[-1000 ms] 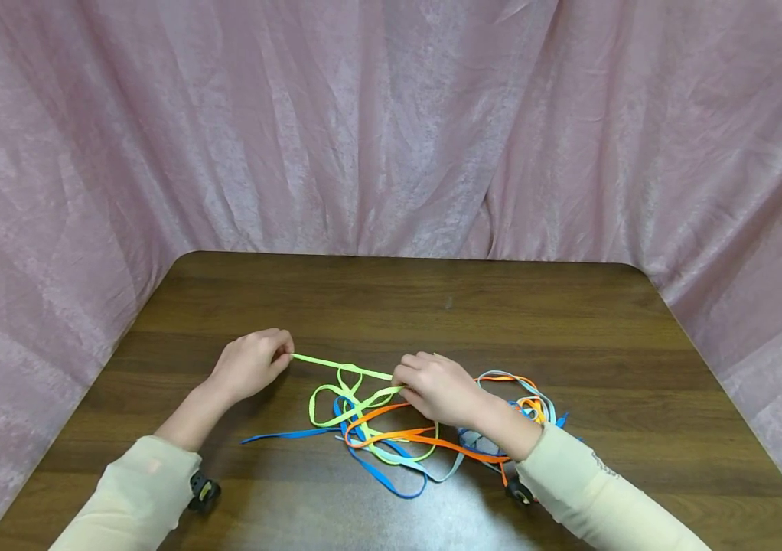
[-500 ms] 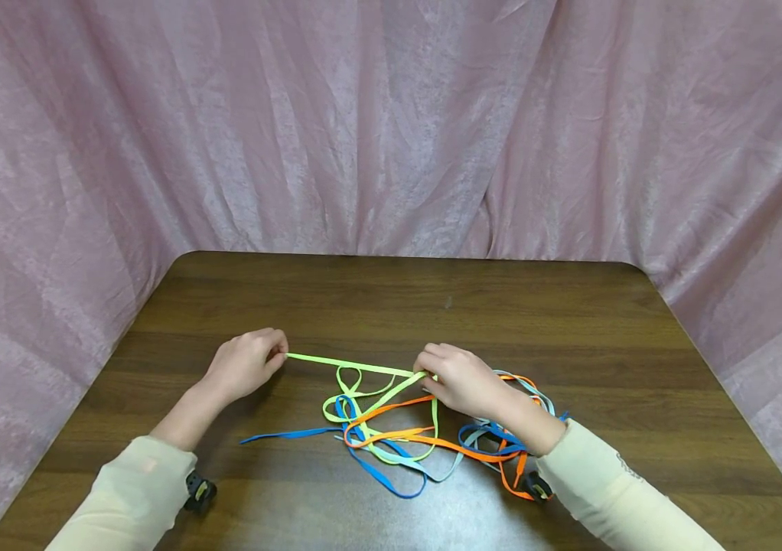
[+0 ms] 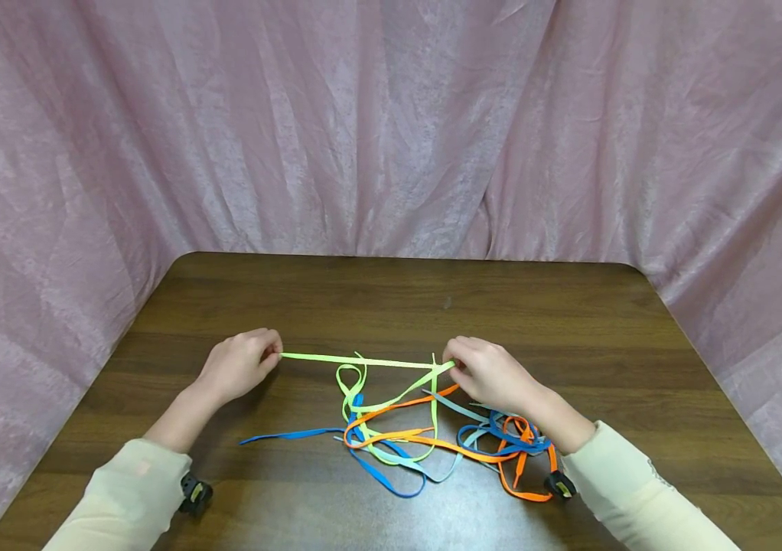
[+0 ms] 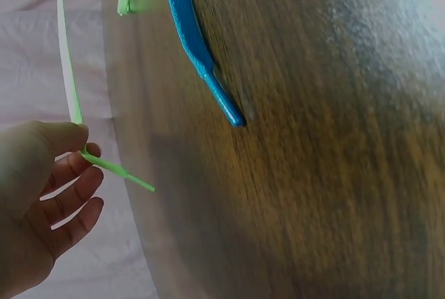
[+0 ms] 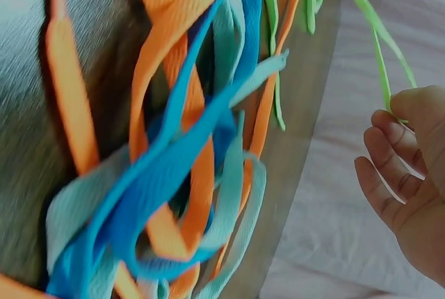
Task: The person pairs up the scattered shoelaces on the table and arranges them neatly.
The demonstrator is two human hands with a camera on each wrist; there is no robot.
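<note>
A neon yellow-green shoelace [image 3: 363, 360] is stretched nearly straight between both hands, above the tabletop. My left hand [image 3: 241, 366] pinches it near one end; in the left wrist view the lace's tip [image 4: 139, 181] pokes out past the thumb and forefinger. With thumb and forefinger, my right hand [image 3: 490, 373] pinches the same lace at a fold, and a second strand slants down from there to loops on the table. Tangled with those loops are an orange shoelace [image 3: 460, 447], a blue shoelace [image 3: 380, 476] and a pale aqua shoelace [image 3: 441, 477].
A thick knot of blue, orange and aqua laces [image 5: 174, 153] lies below the right wrist. One blue lace end [image 3: 291, 435] reaches out to the left. The brown wooden table [image 3: 391, 298] has a pink curtain [image 3: 377, 130] behind it.
My right hand has moved right, drawing out a longer straight stretch of the yellow-green lace, and its loops have shifted and shrunk. My left hand has drifted slightly left, still pinching the end.
</note>
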